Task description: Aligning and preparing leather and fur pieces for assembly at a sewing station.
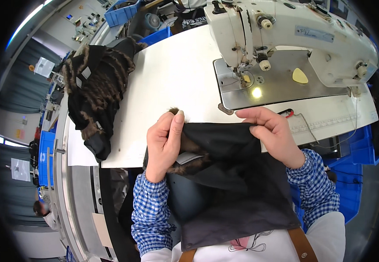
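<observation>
White sewing table (167, 74): near edge partly hidden, top stretching between fur-striped black bundle (100, 76) and industrial sewing machine (281, 26). Blue crate (121, 17) is standing beyond far edge, contents indistinct. Black fur-trimmed fabric piece (222, 137) is overlapping near edge: left hand (165, 137), curled tight, is gripping its left end; right hand (274, 135), fingers loosely bent, is pinching its right corner.

A white, flat-surfaced worktop (167, 74) occupies the centre. Dark grey-green fabric curtains (17, 91) hang along the left side, adjoining pale wall sections (8, 120). A long, bright white light strip (27, 22) runs at upper left. Blue plastic bins (121, 16) stand beyond the worktop; grey floor (368, 214) shows at lower right.
</observation>
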A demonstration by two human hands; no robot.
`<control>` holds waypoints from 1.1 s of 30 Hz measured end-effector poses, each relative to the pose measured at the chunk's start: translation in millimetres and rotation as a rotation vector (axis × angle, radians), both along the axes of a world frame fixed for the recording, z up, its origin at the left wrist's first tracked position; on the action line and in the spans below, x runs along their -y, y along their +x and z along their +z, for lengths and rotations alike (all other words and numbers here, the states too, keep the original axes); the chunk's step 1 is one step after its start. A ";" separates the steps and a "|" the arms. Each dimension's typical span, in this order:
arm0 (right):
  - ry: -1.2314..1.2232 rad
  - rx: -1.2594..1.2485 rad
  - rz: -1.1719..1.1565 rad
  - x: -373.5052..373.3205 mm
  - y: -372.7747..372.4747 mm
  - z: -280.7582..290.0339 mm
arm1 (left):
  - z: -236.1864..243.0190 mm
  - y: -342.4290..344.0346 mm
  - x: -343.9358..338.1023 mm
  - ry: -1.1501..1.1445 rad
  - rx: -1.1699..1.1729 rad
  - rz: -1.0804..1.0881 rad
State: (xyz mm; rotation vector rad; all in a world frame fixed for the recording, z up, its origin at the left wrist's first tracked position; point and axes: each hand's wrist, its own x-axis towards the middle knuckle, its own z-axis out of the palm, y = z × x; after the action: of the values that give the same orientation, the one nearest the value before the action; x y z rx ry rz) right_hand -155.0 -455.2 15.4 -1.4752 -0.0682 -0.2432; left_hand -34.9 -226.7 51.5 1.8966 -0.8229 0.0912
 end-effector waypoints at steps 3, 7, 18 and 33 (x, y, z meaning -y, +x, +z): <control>0.019 -0.026 -0.001 -2.4 0.7 8.1 | 2.3 -1.0 -3.5 -0.015 -0.014 0.017; -0.005 -0.081 0.036 -4.3 -1.7 11.9 | 1.6 -0.6 0.2 -0.041 -0.132 0.073; -0.048 -0.037 0.002 -7.6 -13.7 12.2 | -7.5 19.5 4.9 0.097 0.074 -0.038; -0.220 0.018 -0.042 -26.3 -18.2 22.7 | 39.8 -14.2 -41.4 -0.046 0.503 -0.228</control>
State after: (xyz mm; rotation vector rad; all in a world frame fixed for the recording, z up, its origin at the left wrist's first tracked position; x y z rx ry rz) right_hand -173.2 -428.9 38.1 -1.6942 -0.0799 -0.2904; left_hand -49.1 -185.3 91.3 1.7437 -1.3573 0.4554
